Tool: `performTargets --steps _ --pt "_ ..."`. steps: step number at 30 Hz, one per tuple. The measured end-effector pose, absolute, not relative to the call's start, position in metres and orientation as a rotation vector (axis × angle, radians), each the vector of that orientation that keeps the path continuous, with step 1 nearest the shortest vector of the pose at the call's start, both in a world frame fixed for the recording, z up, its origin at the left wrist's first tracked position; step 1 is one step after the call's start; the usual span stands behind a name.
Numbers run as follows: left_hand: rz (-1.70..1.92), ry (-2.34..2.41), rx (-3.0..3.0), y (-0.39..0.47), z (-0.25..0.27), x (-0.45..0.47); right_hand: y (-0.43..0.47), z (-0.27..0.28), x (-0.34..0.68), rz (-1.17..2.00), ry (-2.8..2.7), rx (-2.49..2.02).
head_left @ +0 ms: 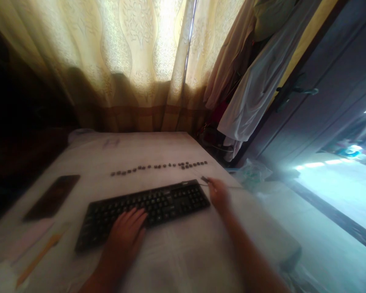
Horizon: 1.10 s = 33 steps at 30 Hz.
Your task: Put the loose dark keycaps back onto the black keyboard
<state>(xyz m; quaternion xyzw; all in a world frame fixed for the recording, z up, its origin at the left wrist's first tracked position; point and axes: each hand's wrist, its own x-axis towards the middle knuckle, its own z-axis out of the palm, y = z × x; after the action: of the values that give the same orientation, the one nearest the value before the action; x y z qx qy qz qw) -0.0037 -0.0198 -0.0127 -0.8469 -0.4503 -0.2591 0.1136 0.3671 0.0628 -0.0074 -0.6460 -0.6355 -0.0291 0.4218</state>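
Head view: keyboard (158,203) lies aslant on the covered table (177,252), its right end farther from the person. The left hand (128,228) rests on its near edge, fingers extended and close together, hiding some keys; no object shows in it. The right hand (219,195), just beyond the right end, pinches a small dark item (205,179), blurred and not identifiable. A thin cable (234,187) passes by that hand.

Behind the keyboard, small dark pieces (159,166) form an uneven line, doubled near its right end. To the left lie a dark flat rectangular object (53,197), a pinkish strip (30,240) and an orange-handled tool (38,260), type unclear. Surroundings: patterned curtain (140,40) behind; hanging garments (253,93), clear plastic (251,173) and a door (323,81) at right.
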Motion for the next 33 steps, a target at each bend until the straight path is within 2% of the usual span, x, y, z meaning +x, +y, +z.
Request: performTargets --steps 7,16,19,24,29,33 --pt "-0.816 -1.347 -2.492 -0.019 -0.004 -0.01 0.11 0.04 0.248 0.338 -2.167 -1.426" --pt "-0.833 -1.317 -2.453 -0.019 -0.002 -0.011 0.146 0.041 0.143 0.564 -2.336 -1.287" --pt "-0.842 -1.27 -2.431 -0.019 0.002 -0.011 0.152 0.044 0.16 0.621 -2.147 -1.235" --pt "-0.85 -1.304 -2.428 -0.015 0.002 -0.021 0.147 0.041 0.252 0.571 -1.662 -1.349" --pt "-0.835 -1.37 -2.407 -0.012 -0.001 -0.032 0.117 0.01 0.339 0.503 -1.217 -1.524" --pt "-0.855 -1.385 -2.41 -0.011 -0.003 -0.033 0.102 -0.016 0.362 0.508 -1.07 -1.589"
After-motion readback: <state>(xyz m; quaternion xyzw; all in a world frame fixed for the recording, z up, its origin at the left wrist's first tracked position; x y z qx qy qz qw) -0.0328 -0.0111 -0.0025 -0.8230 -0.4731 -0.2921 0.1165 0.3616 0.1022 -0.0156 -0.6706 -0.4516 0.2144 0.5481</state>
